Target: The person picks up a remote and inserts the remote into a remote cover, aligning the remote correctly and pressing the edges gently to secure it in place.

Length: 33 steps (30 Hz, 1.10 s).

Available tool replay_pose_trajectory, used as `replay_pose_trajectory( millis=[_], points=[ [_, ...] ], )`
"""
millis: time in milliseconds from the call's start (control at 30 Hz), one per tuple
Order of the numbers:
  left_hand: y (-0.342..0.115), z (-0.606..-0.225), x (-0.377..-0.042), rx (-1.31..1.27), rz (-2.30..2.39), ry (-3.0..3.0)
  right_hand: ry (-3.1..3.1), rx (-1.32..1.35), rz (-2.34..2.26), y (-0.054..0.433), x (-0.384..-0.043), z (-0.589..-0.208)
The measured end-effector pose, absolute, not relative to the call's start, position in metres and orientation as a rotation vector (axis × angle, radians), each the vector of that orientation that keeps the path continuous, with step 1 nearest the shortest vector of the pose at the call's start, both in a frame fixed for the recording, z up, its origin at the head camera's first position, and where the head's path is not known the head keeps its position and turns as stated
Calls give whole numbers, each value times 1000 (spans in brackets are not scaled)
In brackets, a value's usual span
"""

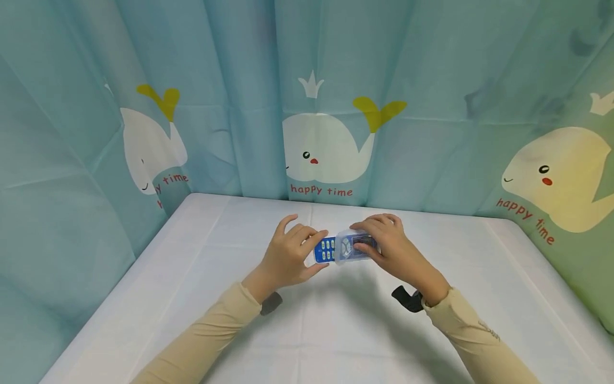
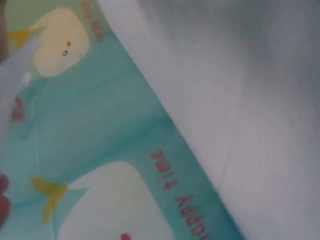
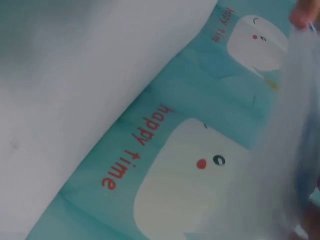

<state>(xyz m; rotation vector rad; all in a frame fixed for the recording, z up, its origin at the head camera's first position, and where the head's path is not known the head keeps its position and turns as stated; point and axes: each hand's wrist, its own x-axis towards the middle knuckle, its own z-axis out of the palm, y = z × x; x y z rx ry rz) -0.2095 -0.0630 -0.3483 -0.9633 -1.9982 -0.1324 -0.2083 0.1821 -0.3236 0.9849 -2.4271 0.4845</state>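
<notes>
In the head view, a blue remote control [image 1: 324, 250] with pale buttons is held level above the white table. A translucent sleeve-like cover [image 1: 343, 247] lies over its right part, while the left end with several buttons is bare. My left hand [image 1: 290, 255] pinches that bare end between thumb and fingers. Around the covered right end, my right hand [image 1: 392, 246] curls its thumb and fingers, hiding part of the remote. Along the right edge of the right wrist view, the cloudy cover [image 3: 272, 175] appears blurred. The left wrist view catches only fingertips [image 2: 3, 200] at its left edge.
A white-covered table [image 1: 201, 240] stretches beneath both hands. Behind and beside it hangs a blue-green curtain [image 1: 254, 138] printed with white whales. Dark wrist-worn pieces [image 1: 406, 298] sit under the wrists, close above the table.
</notes>
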Motion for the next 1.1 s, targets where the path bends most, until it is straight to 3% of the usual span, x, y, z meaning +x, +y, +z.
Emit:
replay_pose_trajectory(
  millis=[333,633,1100],
  points=[
    [-49,-352,-202,-667,-592,-2194,-1926,899,251,164,-192,-353],
    [-39,-350,-198,-618,-747,-2217,-1710,742,190,157,-196,-354],
    [-38,-354,-196,-635,-764,-2136,-1689,933,293,154,-194,-361]
  ],
)
